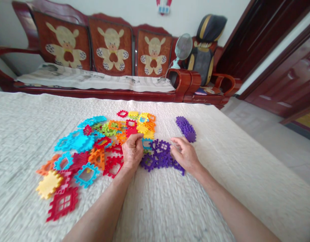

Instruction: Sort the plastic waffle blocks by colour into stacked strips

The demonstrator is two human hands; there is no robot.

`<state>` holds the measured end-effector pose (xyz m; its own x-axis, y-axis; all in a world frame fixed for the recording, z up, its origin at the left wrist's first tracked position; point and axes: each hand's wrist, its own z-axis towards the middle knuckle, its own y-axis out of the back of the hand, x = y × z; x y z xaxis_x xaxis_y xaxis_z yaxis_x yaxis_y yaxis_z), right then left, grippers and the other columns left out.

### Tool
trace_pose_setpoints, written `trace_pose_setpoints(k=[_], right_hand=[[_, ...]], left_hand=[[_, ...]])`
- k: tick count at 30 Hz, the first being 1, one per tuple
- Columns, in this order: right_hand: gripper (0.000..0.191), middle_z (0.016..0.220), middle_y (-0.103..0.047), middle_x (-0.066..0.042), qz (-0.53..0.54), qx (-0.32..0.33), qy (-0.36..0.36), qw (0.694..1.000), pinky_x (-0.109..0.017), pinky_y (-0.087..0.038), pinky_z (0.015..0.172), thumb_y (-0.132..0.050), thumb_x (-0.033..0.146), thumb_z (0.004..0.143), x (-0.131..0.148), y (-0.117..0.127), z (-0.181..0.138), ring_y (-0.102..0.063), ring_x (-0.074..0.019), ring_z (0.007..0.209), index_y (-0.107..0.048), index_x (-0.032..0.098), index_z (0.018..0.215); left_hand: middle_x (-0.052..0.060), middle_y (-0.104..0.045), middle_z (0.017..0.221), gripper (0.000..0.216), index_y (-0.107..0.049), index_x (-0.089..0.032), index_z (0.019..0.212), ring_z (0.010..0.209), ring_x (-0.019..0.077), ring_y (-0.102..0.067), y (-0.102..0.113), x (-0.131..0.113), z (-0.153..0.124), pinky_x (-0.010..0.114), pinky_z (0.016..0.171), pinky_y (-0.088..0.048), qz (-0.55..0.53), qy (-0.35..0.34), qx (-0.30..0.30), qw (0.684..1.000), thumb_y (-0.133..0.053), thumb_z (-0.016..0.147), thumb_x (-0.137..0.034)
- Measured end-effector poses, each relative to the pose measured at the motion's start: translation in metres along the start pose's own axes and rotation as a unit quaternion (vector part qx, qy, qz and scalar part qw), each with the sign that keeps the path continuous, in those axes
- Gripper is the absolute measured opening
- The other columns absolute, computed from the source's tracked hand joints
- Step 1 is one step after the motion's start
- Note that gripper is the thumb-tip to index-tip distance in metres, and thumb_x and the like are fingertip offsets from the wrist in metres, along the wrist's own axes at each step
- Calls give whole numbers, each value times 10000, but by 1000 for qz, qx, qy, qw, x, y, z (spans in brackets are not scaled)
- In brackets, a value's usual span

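Note:
My left hand [133, 150] is closed, its fingers curled inward beside red and yellow interlocking plastic tiles; whatever they may hold is hidden. To the right, my right hand [186, 155] has its thumb and fingers apart at the edge of a purple tile cluster [160, 158]. I see nothing held between those fingers; whether the thumb touches a purple window tile [164, 146] I cannot tell. Beyond that hand lies a row of overlapping purple tiles [185, 128]. A blue frame tile [146, 144] sits just right of my left hand.
A spread of mixed tiles covers the left side, among them a red window tile [62, 204], a yellow tile [49, 184] and blue tiles [81, 142]. They lie on a pale textured cloth [155, 208]. Behind stand a wooden sofa [94, 93] and a fan [183, 47].

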<state>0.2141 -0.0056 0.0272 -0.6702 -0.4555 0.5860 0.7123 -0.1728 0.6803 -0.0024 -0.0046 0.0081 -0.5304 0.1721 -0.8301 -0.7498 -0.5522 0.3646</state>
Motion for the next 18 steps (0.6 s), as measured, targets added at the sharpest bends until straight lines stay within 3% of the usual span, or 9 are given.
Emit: trace_pose_setpoints(k=[3,6,12,18], right_hand=[[322,1014,-611,-114,-90,36,7,995,-405,-489,885,-564,361,832,-7,-8,6,-599,-246,963,-628,162,1077],[327,968,-614,-108,-119,64,-3,991,-397,-487,878,-605,390,797,-6,-10,9,-604,-245,930,-661,159,1023],[225,821,-682,-43,-6,41,-76,996,-302,-497,711,-574,328,781,-10,-5,12,-628,-171,732,-694,175,895],[299,653,-661,-2,65,19,-152,986,-253,-455,542,-570,401,787,-16,8,15,-592,-149,573,-704,164,910]], left_hand=[[6,-746,834,275,-740,-205,884,752,147,-684,0,0,0,262,779,-527,5,2,2,1000,-487,782,-174],[6,-746,833,273,-740,-203,879,748,144,-683,0,-2,0,252,768,-526,3,1,3,1000,-485,784,-179],[1,-735,775,263,-736,-202,869,726,142,-679,1,-4,1,242,738,-525,7,-2,2,1000,-488,786,-181],[0,-731,767,252,-733,-206,868,710,142,-674,1,-2,1,243,724,-522,16,-7,5,1000,-499,782,-171]])
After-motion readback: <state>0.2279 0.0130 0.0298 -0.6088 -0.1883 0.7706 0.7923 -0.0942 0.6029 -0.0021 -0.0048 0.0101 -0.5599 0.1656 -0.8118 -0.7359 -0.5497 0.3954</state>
